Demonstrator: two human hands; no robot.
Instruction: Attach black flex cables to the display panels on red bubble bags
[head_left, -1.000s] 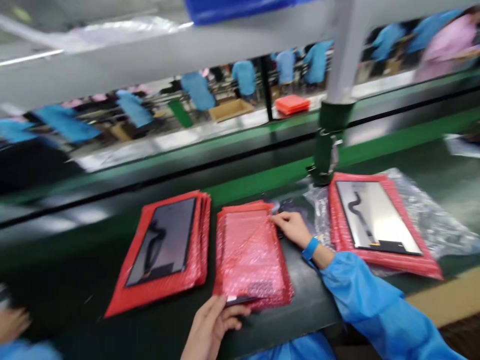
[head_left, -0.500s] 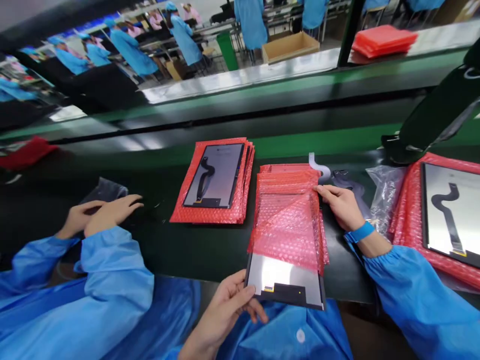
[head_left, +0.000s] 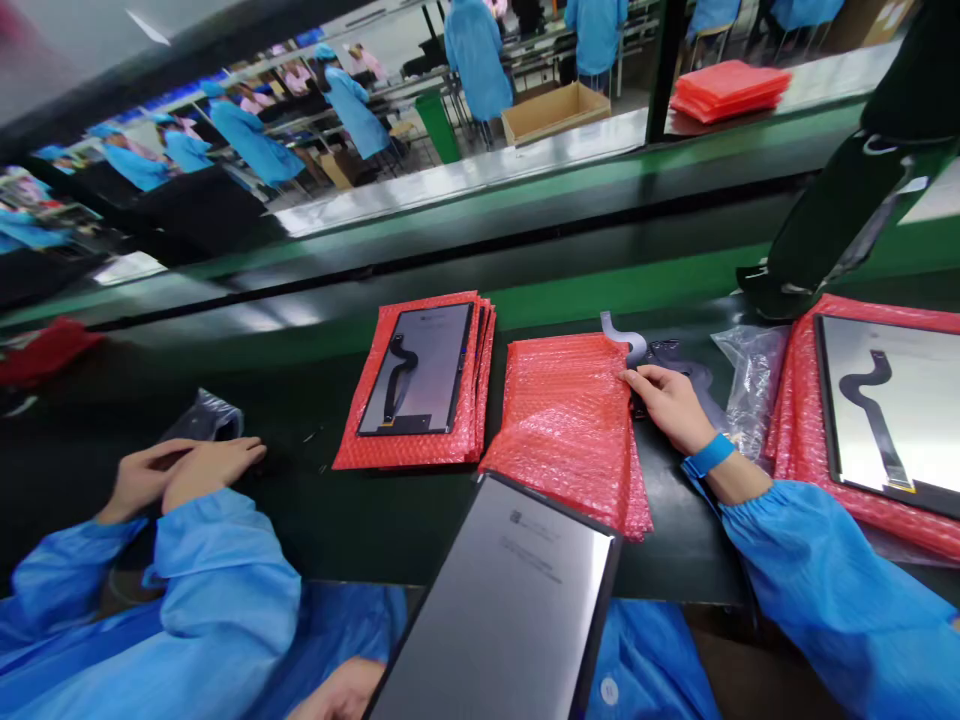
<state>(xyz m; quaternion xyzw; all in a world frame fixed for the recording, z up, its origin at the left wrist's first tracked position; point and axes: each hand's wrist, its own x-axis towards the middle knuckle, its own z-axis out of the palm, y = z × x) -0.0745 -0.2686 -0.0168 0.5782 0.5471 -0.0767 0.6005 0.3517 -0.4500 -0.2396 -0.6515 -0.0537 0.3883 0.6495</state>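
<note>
A grey display panel (head_left: pixel 502 600) with a black border is tilted near my body, clear of the bag. My left hand (head_left: pixel 341 692) is closed on its lower left edge, most fingers hidden behind the panel or cut off by the frame. A red bubble-wrap bag (head_left: pixel 566 400) lies on top of a small pile of such bags. My right hand (head_left: pixel 675 408) pinches that bag at its upper right edge. A pale curved flex cable (head_left: pixel 628 343) sticks out beside the right fingertips.
Left of the bags, a panel with a dark flex cable (head_left: pixel 420 370) lies on stacked red bags. Another panel (head_left: pixel 892 400) rests on red bags at the right, beside clear plastic (head_left: pixel 754 385). A co-worker's hands (head_left: pixel 199 470) are at the left. A green post (head_left: pixel 832 220) stands behind.
The display panel has come out of the red bubble-wrap bag, drawn down toward me by my left hand. My right hand keeps its pinch on the bag, which now lies flat.
</note>
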